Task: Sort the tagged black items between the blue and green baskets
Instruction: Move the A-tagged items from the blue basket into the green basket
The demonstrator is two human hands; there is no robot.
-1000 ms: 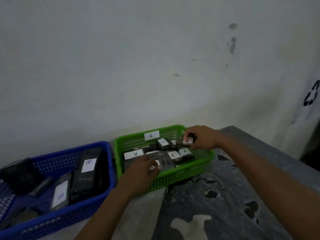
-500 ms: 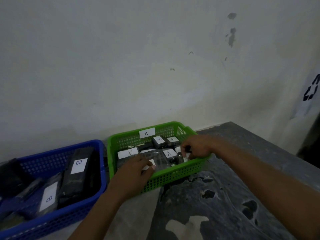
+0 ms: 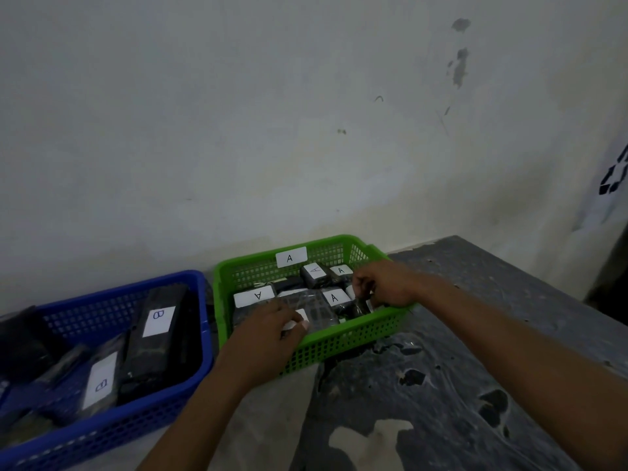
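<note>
Lowered since a second ago, the right hand (image 3: 385,283) sits in the green basket (image 3: 343,341) at its right edge, fingers curled on a small black item (image 3: 361,306) (half hidden). Left hand (image 3: 272,329) — fingers together — presses a tagged packet (image 3: 307,312); blue basket (image 3: 112,430) alongside.

Left hand (image 3: 268,331): mine, palm down, back toward the camera, fingers curled and bunched, thumb tip pressed against a small white-edged piece; whether it is gripped is unclear. Left forearm (image 3: 204,416): bare, rising from the bottom edge, angled up and to the right. Right hand (image 3: 384,283): mine, knuckles up, fingers bent downward and inward, tips hidden. Right forearm (image 3: 530,355): bare, long, entering from the lower right corner, extended diagonally up and left. Hands apart, not touching.
</note>
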